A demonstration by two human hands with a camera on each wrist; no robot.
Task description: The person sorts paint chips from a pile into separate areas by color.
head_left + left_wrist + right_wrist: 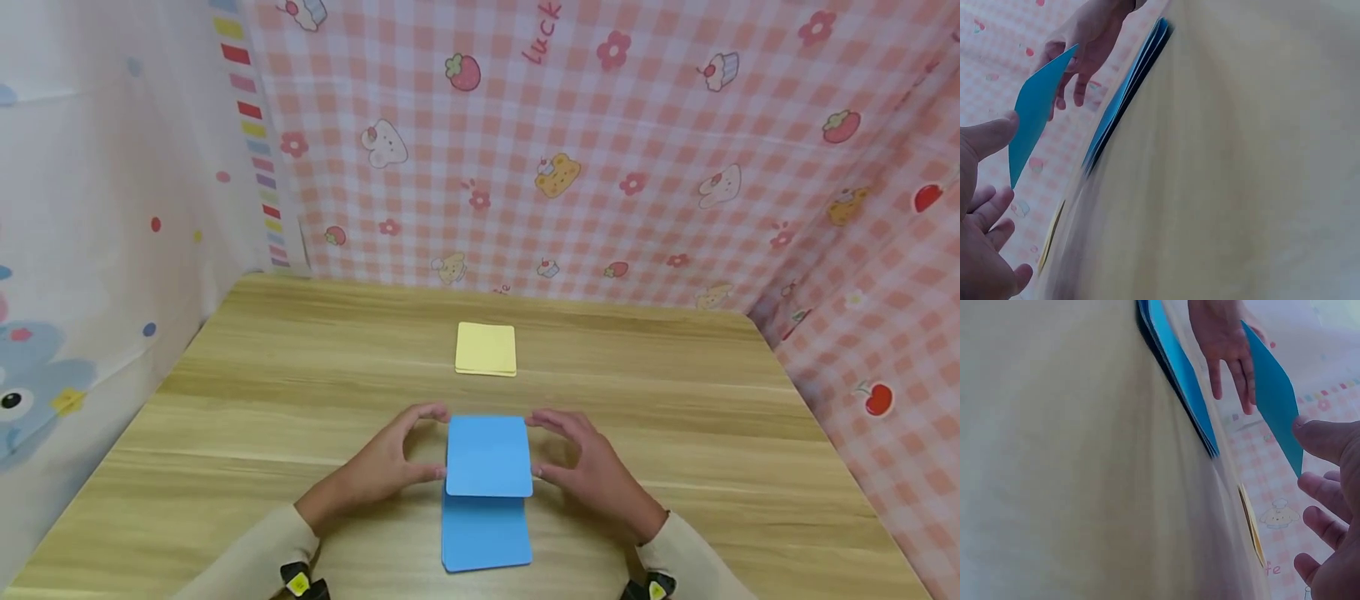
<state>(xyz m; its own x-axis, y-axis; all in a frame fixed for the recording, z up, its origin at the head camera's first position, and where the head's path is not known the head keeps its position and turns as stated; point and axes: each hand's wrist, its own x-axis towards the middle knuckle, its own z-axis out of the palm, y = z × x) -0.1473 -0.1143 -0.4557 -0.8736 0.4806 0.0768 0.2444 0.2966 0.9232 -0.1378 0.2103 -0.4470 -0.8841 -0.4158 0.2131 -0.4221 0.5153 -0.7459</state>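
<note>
The left hand [382, 471] sat at the left edge of a blue card [489, 457], thumb low and fingertips [431, 411] curled toward the far corner, pinching that edge lightly. In the left wrist view the card [1035, 119] hung off the desk [247, 417], tilted, held only at its sides.

The card hovered just above the far end of a blue stack [486, 532], which lay flat on the desk near the person. Beyond it, well apart, lay a yellow stack [486, 348].

The right hand [592, 475] mirrored the left one, its thumb and curved fingers nipping the card's right edge; the right wrist view showed the thumb tip [1316, 434] against the card's corner.

By its look the card was very light, thin and fairly stiff: it kept a flat face with no sag between the two hands. Its smooth face seemed likely to slide on its fellows, so the edges looked the sound place to take it, at opposite sides as here, with a gentle pinch; a harder squeeze would probably bow it. The rounded corners gave little to catch on.
</note>
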